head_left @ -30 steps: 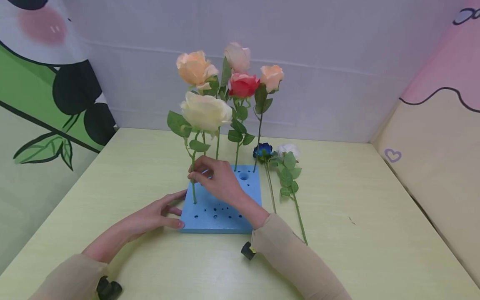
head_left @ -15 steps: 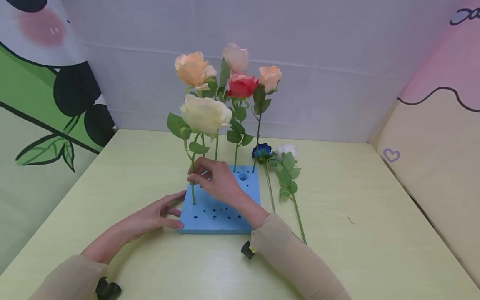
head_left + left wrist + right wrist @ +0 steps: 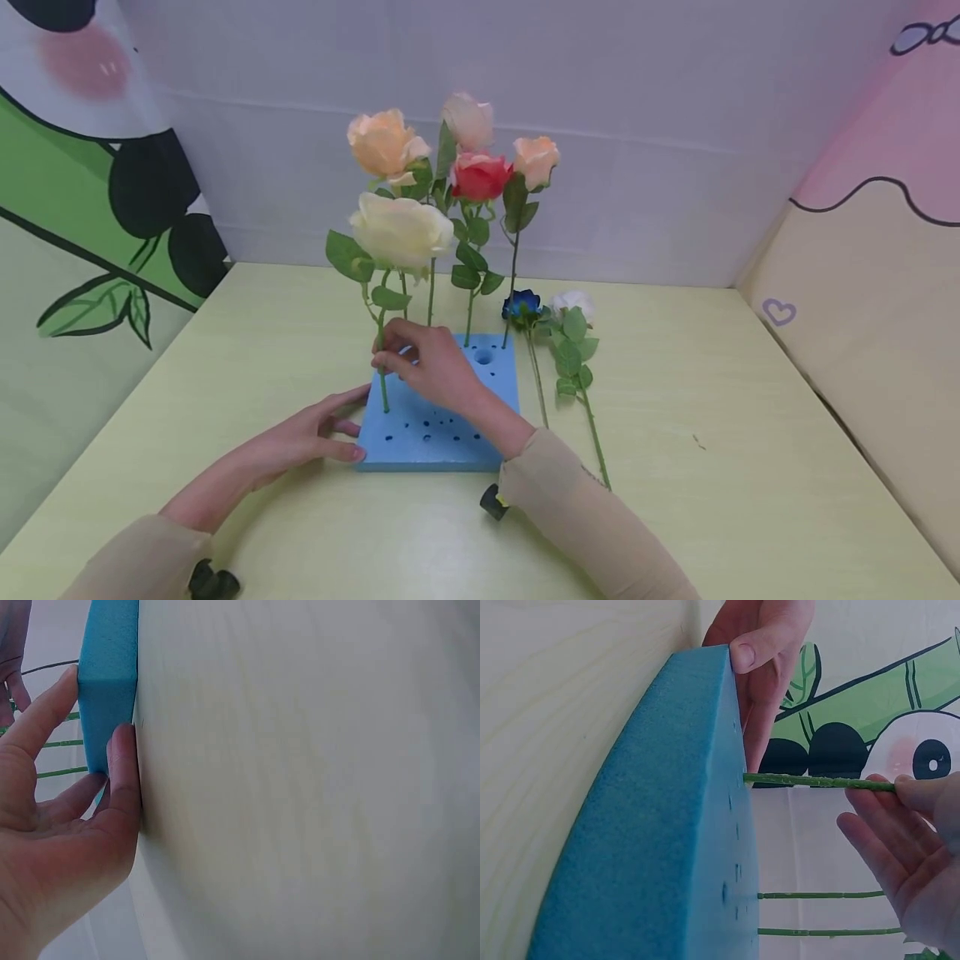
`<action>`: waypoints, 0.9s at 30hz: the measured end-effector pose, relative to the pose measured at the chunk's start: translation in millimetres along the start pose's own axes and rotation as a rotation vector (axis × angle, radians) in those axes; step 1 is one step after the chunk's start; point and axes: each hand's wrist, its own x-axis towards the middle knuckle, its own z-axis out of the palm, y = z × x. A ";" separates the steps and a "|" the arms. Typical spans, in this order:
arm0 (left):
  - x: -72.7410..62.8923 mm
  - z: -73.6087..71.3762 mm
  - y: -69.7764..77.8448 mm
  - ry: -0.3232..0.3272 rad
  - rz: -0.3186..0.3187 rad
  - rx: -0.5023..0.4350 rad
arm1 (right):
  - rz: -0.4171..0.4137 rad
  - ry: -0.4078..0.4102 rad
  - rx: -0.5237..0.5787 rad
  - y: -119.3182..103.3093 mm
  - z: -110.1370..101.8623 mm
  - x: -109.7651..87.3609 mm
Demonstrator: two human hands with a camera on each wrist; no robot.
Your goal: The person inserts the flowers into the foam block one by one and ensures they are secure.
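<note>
My right hand (image 3: 431, 362) pinches the green stem of a cream white rose (image 3: 401, 229), an artificial flower standing upright. In the right wrist view the stem (image 3: 810, 781) meets the face of the blue foam block (image 3: 660, 795), at one of its holes. My left hand (image 3: 318, 433) rests against the block's left side, thumb at the near corner. In the left wrist view its fingers (image 3: 124, 769) lie along the edge of the block (image 3: 109, 675). Behind the cream rose stand an orange rose (image 3: 386, 143), a pale pink rose (image 3: 468, 122), a red rose (image 3: 482, 176) and a peach rose (image 3: 536, 161).
To the right of the block, a blue flower (image 3: 522, 305) and a white rose (image 3: 572, 307) lie on the table (image 3: 697, 367), stems toward me. Several bare holes show in the block's near part. A pale cloth wall (image 3: 637, 125) rises behind the table.
The cream rose has leaned slightly left, with my right hand still pinching its stem. The whole view has shifted a little; my left hand stays against the block.
</note>
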 end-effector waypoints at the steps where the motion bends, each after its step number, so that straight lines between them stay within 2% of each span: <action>1: -0.3 0.2 0.0 0.000 0.002 0.000 | 0.006 -0.004 0.000 -0.6 -0.3 -0.1; 8: -1.2 0.4 1.1 0.003 0.006 -0.004 | 0.007 -0.016 -0.015 -1.8 -0.6 -0.1; 27: -0.5 0.3 0.7 0.002 0.011 -0.006 | 0.056 -0.008 0.033 -1.3 -2.0 -1.3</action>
